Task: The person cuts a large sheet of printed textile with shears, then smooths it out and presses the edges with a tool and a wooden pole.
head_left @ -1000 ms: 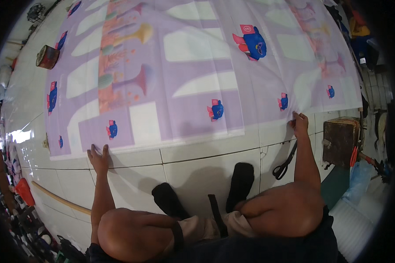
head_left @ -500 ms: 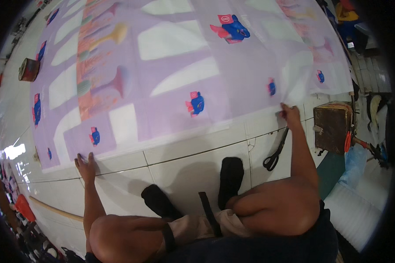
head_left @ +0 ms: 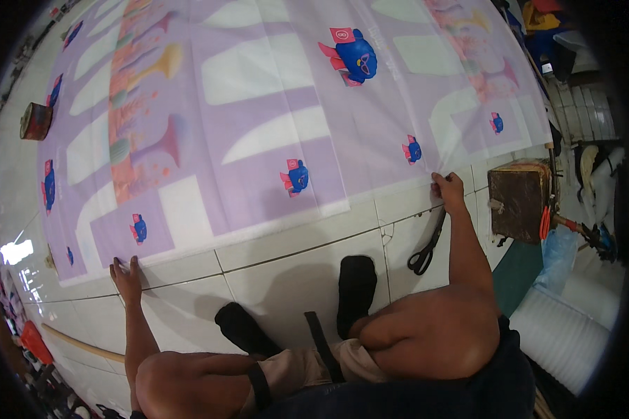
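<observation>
A wide lilac printed cloth, patterned with white panels, blue fish and trumpets, lies spread on the tiled floor ahead of both hands. The left hand presses flat, fingers spread, on its near edge; the right hand pinches that edge, black scissors just below it.

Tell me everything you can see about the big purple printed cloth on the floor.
The purple cloth is a large thin sheet, seemingly light fabric, spread flat over the white tiled floor. It is lilac with white curved panels, small blue and red fish-like motifs and a strip of orange and pink horn shapes. Faint fold creases cross it. The left hand presses its near edge flat, and the right hand pinches the near edge further right. Black scissors lie on the tiles just off its edge, not touching it.
</observation>
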A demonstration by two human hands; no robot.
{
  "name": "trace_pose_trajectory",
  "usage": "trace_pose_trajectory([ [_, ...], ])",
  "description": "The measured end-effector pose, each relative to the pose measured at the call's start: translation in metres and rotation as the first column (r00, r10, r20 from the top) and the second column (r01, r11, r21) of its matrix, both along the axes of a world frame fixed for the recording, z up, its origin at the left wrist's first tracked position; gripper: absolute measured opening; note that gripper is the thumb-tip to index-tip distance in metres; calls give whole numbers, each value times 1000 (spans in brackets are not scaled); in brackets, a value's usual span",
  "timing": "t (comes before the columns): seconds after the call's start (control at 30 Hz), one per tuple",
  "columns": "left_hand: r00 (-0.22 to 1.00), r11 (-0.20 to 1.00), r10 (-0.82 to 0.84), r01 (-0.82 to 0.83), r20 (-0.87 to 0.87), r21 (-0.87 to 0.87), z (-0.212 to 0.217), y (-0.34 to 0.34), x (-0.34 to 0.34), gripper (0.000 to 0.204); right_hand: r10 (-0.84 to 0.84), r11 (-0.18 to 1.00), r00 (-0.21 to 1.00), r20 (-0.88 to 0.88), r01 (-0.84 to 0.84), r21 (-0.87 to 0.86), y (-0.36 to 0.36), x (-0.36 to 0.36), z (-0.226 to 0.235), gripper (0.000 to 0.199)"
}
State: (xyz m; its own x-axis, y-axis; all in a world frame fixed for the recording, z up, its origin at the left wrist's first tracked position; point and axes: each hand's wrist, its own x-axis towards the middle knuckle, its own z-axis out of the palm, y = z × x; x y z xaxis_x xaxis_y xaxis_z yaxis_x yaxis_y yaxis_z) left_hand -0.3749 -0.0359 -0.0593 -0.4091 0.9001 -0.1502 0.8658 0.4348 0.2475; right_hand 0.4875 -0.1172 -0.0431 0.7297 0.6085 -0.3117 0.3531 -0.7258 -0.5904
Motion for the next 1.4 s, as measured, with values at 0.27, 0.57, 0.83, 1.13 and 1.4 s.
trace_pose_trajectory([
  [0.27, 998, 956, 12, -29, 60, 293, -25, -4, -20, 69, 254, 959, 967, 12, -253, 124, -1, 39, -23, 48],
  [0.57, 1000, 979, 2, -6, 22, 202, 16, -16, 29, 78, 114, 992, 986, 118, -106, -68, 26, -33, 5, 57],
  [0.83, 1000, 996, 3, -2, -1, 85, 14, -5, 41, 92, -15, 1000, 984, -179, 17, 9, 14, -15, -18, 37],
  [1.13, 995, 994, 8, 4, -100, 114, 8, -19, 30, 93, 92, 995, 993, -70, -95, -32, 12, 3, -40, 49],
  [1.4, 997, 988, 39, -29, -62, 152, 7, -17, 38, 94, -21, 1000, 951, -310, 22, 0, -2, 34, -55, 36],
])
